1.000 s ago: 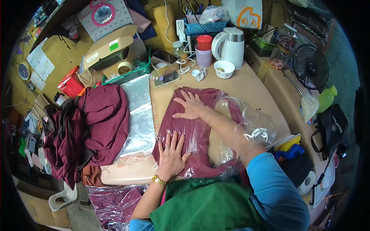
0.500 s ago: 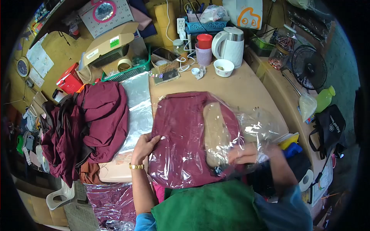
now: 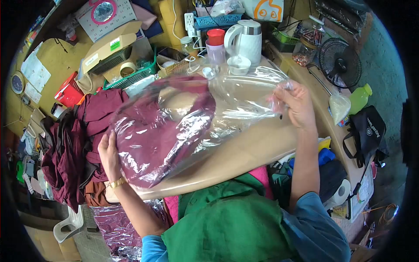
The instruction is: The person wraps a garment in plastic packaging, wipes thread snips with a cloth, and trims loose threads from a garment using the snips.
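Note:
A clear plastic bag (image 3: pixel 244 98) stretches across the table between my two hands. Inside its left part sits a maroon garment (image 3: pixel 148 150), with a gap through which the tan tabletop shows. My left hand (image 3: pixel 109 155) grips the left edge of the bagged garment, its fingers partly hidden beneath. At the far right, my right hand (image 3: pixel 297 102) is closed on the gathered end of the bag, pulling the plastic taut. More maroon fabric (image 3: pixel 72 148) with dark trim lies heaped at the table's left, close to my left hand.
Behind the bag stand a white kettle (image 3: pixel 248 41), a white bowl (image 3: pixel 238 65) and a purple cup (image 3: pixel 215 52). A green basket (image 3: pixel 135 74) is at the back left. A fan (image 3: pixel 340 63) stands right. Bagged maroon fabric (image 3: pixel 126 231) lies below the table.
My right hand has moved up and right, drawing out the bag's end. My left hand has moved left, and the bagged garment has shifted left and turned.

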`<act>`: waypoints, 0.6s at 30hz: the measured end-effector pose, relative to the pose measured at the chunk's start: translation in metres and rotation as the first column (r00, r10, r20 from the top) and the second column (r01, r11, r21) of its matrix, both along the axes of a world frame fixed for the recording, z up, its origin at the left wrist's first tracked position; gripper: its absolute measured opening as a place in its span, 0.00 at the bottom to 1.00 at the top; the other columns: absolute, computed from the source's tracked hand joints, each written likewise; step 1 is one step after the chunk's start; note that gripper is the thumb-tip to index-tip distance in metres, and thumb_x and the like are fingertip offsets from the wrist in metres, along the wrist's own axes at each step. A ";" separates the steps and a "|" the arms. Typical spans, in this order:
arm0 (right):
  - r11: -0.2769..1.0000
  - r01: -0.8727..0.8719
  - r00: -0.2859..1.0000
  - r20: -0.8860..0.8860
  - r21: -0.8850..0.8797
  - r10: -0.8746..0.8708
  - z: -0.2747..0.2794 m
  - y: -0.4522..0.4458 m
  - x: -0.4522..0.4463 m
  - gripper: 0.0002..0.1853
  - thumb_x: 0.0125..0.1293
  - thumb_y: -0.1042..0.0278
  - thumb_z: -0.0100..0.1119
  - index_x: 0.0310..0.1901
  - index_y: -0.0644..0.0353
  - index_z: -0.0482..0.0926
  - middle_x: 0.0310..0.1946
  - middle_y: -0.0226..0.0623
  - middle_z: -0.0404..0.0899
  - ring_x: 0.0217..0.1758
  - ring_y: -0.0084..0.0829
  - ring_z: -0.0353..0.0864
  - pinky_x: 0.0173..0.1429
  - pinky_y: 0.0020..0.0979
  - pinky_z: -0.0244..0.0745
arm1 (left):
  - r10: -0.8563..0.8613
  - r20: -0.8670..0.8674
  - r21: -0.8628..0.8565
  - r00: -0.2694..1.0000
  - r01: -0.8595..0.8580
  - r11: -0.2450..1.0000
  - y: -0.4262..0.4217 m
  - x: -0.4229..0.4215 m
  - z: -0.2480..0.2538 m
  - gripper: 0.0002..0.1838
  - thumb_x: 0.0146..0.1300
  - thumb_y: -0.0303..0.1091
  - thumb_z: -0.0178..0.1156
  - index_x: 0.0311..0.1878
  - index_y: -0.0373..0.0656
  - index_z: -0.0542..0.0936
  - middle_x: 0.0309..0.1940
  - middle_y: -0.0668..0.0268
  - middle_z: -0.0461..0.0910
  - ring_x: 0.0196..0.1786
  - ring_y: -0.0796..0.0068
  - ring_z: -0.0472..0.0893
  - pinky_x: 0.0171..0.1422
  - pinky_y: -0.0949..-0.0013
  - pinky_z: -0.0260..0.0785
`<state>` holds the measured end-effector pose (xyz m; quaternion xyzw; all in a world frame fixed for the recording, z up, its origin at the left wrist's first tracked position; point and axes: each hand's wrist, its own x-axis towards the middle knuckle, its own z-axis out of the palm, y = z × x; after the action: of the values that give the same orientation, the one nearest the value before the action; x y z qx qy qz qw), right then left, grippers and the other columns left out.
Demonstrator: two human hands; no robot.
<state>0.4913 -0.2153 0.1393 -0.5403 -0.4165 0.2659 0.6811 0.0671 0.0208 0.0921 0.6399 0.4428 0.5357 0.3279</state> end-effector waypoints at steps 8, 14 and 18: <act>0.641 0.216 0.966 0.258 -0.737 -0.030 -0.124 -0.103 0.101 0.06 0.58 0.69 0.63 0.32 0.63 0.80 0.26 0.37 0.83 0.25 0.27 0.82 0.30 0.28 0.77 | -0.130 -0.453 -0.235 0.882 0.022 0.972 -0.040 -0.066 -0.119 0.14 0.66 0.34 0.62 0.36 0.30 0.74 0.27 0.55 0.78 0.30 0.66 0.75 0.38 0.62 0.68; 0.771 0.456 0.670 0.742 -0.444 0.031 -0.097 -0.024 0.139 0.10 0.57 0.66 0.65 0.37 0.63 0.80 0.34 0.45 0.83 0.39 0.36 0.83 0.45 0.35 0.75 | 0.189 -0.817 0.224 0.545 -0.003 0.975 -0.058 -0.010 0.003 0.31 0.66 0.47 0.60 0.67 0.41 0.65 0.56 0.45 0.74 0.57 0.45 0.76 0.58 0.53 0.69; 0.798 0.278 0.878 0.479 -0.535 0.015 -0.128 0.111 0.098 0.30 0.57 0.49 0.67 0.52 0.67 0.79 0.47 0.47 0.82 0.54 0.35 0.80 0.55 0.34 0.74 | 0.065 -0.913 0.106 0.403 0.079 0.991 -0.047 0.071 -0.050 0.39 0.68 0.58 0.51 0.75 0.49 0.55 0.73 0.49 0.56 0.75 0.45 0.56 0.74 0.38 0.48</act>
<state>0.5889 -0.1043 0.0111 -0.7997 -0.4225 0.1965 0.3787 0.1385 -0.0257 0.0425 0.8504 0.5109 0.1254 -0.0083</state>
